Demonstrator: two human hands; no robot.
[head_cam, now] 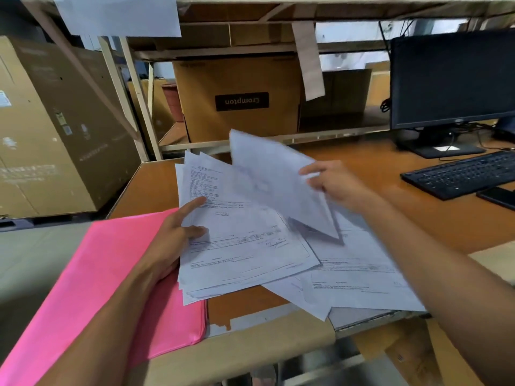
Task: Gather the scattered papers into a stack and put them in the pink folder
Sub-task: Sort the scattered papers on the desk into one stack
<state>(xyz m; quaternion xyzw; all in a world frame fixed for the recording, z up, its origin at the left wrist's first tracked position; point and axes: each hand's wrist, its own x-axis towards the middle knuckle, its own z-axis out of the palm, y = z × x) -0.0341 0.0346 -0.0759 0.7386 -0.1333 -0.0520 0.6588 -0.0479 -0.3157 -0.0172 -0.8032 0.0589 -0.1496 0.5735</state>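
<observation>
**Papers half gathered, folder not yet loaded**

Left grip [178, 232] pinches the stack [245, 252] at its left edge; two digits lie on the top sheet, the others are hidden by the paper and I judge them underneath. Right grip [334, 182] pinches one loose sheet [273, 176] by its right edge; the sheet is raised off the desk [418, 218], tilted and blurred. It hangs between the two grips, above the stack.

More loose sheets [356, 282] lie flat on the desk, below the right grip and partly under the stack. The pink folder [111, 274] lies under the left grip's wrist and out to its left, shut as far as I can tell; the stack's near corner overlaps it.

Handling, judged: paper is light, limp and slick sheet on sheet; it fans easily, as the stack's uneven edges show. An edge pinch suits a single sheet; the full stack probably wants both grips on opposite edges, then a tap on the desk to square it. The folder looks thin and floppy; lift its cover by the free edge.

Beyond the right grip: keyboard [459, 174], phone [498, 196], monitor [451, 79].
</observation>
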